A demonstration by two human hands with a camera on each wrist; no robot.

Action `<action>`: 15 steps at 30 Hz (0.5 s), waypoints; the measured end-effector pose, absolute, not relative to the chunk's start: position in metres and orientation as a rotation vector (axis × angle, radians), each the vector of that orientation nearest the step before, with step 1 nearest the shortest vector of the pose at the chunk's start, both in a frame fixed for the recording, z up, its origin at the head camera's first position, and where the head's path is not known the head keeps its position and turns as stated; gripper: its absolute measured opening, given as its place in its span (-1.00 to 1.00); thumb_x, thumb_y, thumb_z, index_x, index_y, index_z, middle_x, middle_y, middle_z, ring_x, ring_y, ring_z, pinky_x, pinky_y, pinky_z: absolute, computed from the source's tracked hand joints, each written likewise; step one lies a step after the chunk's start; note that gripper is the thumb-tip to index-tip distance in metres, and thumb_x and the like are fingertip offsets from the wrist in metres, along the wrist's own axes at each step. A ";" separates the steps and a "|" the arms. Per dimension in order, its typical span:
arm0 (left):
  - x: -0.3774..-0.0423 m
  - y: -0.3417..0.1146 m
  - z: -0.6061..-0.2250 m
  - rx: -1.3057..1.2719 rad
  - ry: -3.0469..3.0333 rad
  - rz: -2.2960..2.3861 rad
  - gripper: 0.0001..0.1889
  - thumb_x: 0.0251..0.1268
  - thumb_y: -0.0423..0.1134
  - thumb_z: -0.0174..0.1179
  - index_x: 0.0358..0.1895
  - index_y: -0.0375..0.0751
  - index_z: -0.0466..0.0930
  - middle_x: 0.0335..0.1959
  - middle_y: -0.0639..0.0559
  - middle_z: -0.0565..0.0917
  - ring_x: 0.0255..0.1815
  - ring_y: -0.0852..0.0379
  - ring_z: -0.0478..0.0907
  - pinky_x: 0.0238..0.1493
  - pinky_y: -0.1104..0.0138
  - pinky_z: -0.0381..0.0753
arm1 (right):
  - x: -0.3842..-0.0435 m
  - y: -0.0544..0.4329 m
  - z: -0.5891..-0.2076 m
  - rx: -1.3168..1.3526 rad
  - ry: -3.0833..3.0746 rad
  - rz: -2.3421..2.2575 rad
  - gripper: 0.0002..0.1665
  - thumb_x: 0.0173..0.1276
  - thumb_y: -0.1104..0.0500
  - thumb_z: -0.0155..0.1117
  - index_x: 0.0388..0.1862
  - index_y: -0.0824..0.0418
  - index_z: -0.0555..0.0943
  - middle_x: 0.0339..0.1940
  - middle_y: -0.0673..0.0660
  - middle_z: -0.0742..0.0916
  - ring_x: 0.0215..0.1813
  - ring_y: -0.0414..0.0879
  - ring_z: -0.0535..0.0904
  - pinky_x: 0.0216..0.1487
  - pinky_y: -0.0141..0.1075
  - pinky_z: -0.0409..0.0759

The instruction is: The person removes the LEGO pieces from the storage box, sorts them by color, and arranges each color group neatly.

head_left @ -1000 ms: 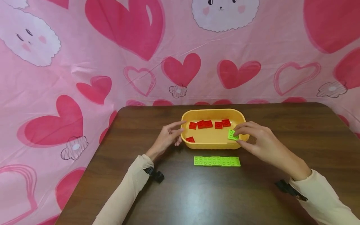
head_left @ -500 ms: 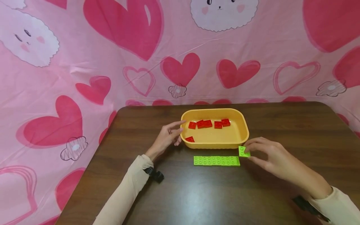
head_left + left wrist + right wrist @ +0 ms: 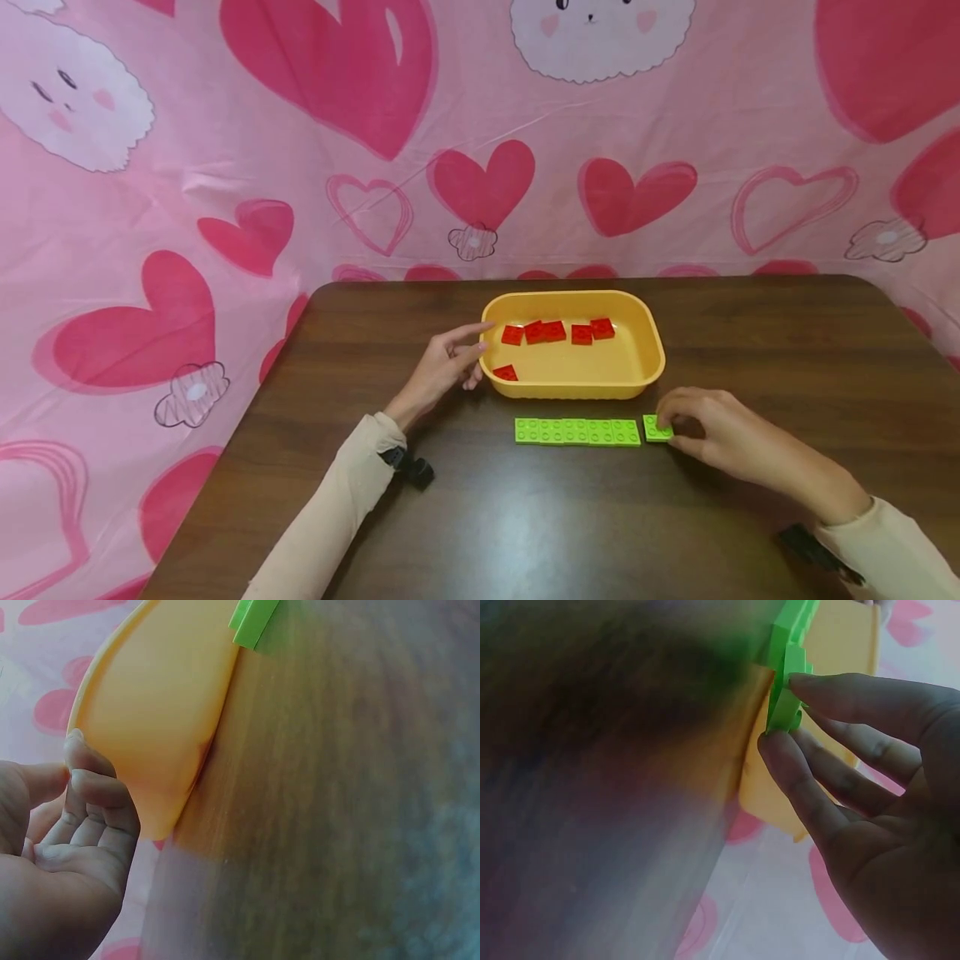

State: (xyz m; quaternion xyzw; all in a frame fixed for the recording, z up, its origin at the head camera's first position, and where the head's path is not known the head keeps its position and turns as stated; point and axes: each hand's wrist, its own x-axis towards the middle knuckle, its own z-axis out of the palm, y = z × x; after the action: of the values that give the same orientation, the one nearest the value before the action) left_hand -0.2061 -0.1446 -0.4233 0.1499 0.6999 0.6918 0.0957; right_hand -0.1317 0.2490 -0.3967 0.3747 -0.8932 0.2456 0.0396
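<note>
My right hand [image 3: 723, 429] pinches a lime-green building brick [image 3: 657, 428] by its right side, low over the table. That brick is just right of a row of several matching green bricks [image 3: 576, 431], with a narrow gap between. In the right wrist view, the thumb and fingers hold the small green brick [image 3: 784, 709] by its edges. My left hand [image 3: 444, 367] grips the left rim of a yellow plastic tray [image 3: 570, 390]; in the left wrist view, thumb and fingertips meet at the tray's edge [image 3: 112, 682].
Several red bricks [image 3: 553, 331] lie in the tray, mostly along its far side, with one red brick [image 3: 506, 373] at the near left corner. The dark wooden table [image 3: 480, 517] ends at a pink heart-patterned cloth [image 3: 645, 100] behind.
My right hand has carried the green brick out of the tray's right end, toward me and down beside the green row's right end. The left hand has stayed at the rim.
</note>
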 end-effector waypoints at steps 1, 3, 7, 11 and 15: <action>-0.206 -0.145 -0.423 0.442 2.073 2.049 -0.54 0.50 -0.33 0.11 0.39 -0.38 0.38 -0.66 -0.05 0.58 -0.71 0.16 0.45 -0.64 0.42 0.46 | -0.132 0.249 -0.397 1.152 -2.746 0.750 -0.56 -0.10 0.44 0.59 -0.36 -0.01 0.65 -0.23 -0.11 0.69 -0.22 -0.25 0.59 -0.25 -0.28 0.67; -0.205 -0.145 -0.423 0.438 2.075 2.046 -0.54 0.50 -0.33 0.11 0.39 -0.37 0.38 -0.66 -0.05 0.58 -0.71 0.16 0.45 -0.64 0.42 0.46 | -0.132 0.248 -0.398 1.161 -2.759 0.749 -0.57 -0.08 0.44 0.58 -0.35 0.00 0.65 -0.24 -0.12 0.69 -0.21 -0.24 0.59 -0.24 -0.26 0.67; -0.205 -0.146 -0.422 0.427 2.089 2.044 -0.55 0.49 -0.35 0.12 0.38 -0.35 0.40 -0.66 -0.06 0.58 -0.71 0.14 0.45 -0.64 0.42 0.47 | -0.133 0.246 -0.401 1.182 -2.786 0.760 -0.61 -0.01 0.40 0.57 -0.32 0.00 0.65 -0.23 -0.14 0.67 -0.18 -0.22 0.59 -0.20 -0.22 0.66; -0.206 -0.146 -0.423 0.423 2.103 2.025 -0.54 0.48 -0.34 0.13 0.38 -0.35 0.40 -0.65 -0.06 0.59 -0.70 0.13 0.45 -0.62 0.41 0.48 | -0.133 0.244 -0.402 1.170 -2.817 0.777 -0.62 0.01 0.40 0.57 -0.32 0.00 0.64 -0.23 -0.15 0.65 -0.19 -0.21 0.57 -0.23 -0.22 0.65; -0.206 -0.145 -0.422 0.417 2.105 2.018 -0.54 0.48 -0.31 0.14 0.38 -0.35 0.40 -0.66 -0.05 0.59 -0.71 0.13 0.45 -0.62 0.42 0.48 | -0.132 0.243 -0.403 1.156 -2.844 0.777 -0.61 0.01 0.40 0.57 -0.27 0.03 0.64 -0.25 -0.15 0.64 -0.20 -0.23 0.56 -0.22 -0.22 0.65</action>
State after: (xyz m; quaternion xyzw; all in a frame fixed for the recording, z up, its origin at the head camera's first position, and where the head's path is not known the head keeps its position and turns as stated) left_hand -0.2063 -0.1450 -0.4225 0.1410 0.7112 0.6817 0.0978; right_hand -0.1323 0.2427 -0.4028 0.3650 -0.8980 0.2455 -0.0126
